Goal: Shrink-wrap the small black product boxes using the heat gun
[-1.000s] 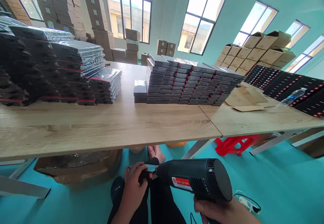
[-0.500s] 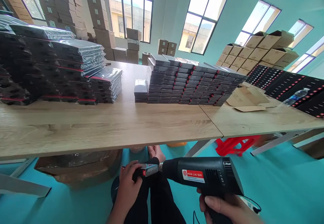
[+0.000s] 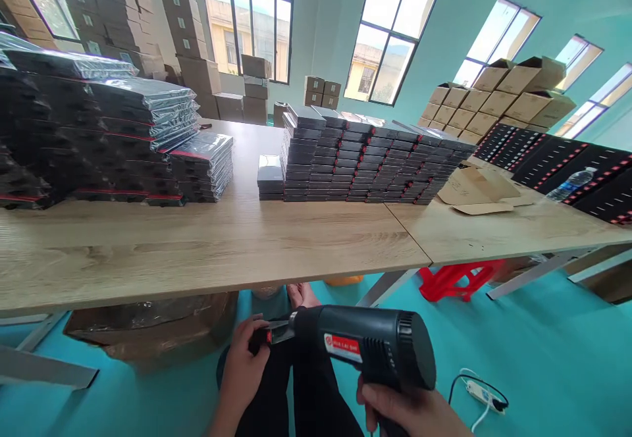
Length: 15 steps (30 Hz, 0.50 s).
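Head view, left hand: the person's left hand (image 3: 245, 363) is closed in a pinch, thumb on the near side and fingers over the top of a small box (image 3: 282, 333).
Small box: dark, with a red mark near the fingers and a shiny right end; it is held above the person's legs (image 3: 320, 387), below the front edge of the table (image 3: 296, 246).
Right hand: the right hand (image 3: 402, 407) is wrapped around the handle of a heat gun (image 3: 363, 338).
Heat gun: dark body lying nearly level, a red and white label on its side, nozzle pointing left at the small box's right end; whether the two touch, one cannot tell.
Tabletop, left: high stacks of black, film-wrapped packs (image 3: 128, 154) with red edges.
Tabletop, middle: a long block of small dark boxes (image 3: 365, 167), a short stack (image 3: 270, 180) just beside its left end.
Tabletop, right: flattened cardboard (image 3: 476, 190), then a row of black boxes (image 3: 587, 170) with a plastic bottle (image 3: 570, 183) in front.
Under the table: a brown carton (image 3: 153, 335) on the left, a red stool (image 3: 459, 282) on the right.
Floor, right: a white power strip (image 3: 484, 396) with cords.
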{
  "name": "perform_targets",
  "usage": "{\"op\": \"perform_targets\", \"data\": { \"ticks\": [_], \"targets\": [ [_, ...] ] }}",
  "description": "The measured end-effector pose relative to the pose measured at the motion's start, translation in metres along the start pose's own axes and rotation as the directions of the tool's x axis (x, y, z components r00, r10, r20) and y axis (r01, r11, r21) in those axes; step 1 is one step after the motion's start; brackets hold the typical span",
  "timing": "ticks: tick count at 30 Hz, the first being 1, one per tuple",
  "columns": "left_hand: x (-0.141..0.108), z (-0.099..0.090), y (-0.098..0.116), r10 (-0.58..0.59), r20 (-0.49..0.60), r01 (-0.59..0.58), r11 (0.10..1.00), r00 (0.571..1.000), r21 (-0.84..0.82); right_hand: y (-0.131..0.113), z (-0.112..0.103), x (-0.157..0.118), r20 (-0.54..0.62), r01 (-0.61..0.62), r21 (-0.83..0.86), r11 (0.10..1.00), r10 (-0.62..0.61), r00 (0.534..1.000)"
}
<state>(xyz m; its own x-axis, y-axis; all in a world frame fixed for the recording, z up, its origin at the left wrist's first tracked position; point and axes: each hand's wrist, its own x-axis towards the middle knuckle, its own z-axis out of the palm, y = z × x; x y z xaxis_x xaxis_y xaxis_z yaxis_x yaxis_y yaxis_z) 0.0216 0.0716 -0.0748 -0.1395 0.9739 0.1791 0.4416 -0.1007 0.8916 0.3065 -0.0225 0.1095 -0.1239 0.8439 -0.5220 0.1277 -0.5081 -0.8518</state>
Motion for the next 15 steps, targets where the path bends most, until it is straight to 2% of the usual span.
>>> {"op": "perform_targets", "data": {
  "ticks": [3,6,10,15],
  "targets": [
    [0.001,-0.001,-0.005,-0.037,-0.022,0.035,0.996,0.999,-0.077,-0.003,-0.008,0.001,-0.113,-0.004,0.168,0.986,0.023,0.993],
    [0.003,0.001,-0.009,-0.033,-0.043,0.028,0.994,0.999,-0.101,-0.006,-0.011,0.000,-0.082,-0.026,0.256,0.966,0.049,0.995],
    [0.003,0.004,-0.010,-0.007,-0.026,0.004,0.995,1.000,-0.097,-0.002,-0.007,0.002,-0.053,0.012,0.269,0.963,0.002,0.999],
    [0.002,0.002,-0.007,0.030,-0.027,-0.031,0.999,0.999,-0.045,0.005,-0.007,0.010,-0.045,0.025,0.186,0.982,-0.017,0.999]
  ]
}}
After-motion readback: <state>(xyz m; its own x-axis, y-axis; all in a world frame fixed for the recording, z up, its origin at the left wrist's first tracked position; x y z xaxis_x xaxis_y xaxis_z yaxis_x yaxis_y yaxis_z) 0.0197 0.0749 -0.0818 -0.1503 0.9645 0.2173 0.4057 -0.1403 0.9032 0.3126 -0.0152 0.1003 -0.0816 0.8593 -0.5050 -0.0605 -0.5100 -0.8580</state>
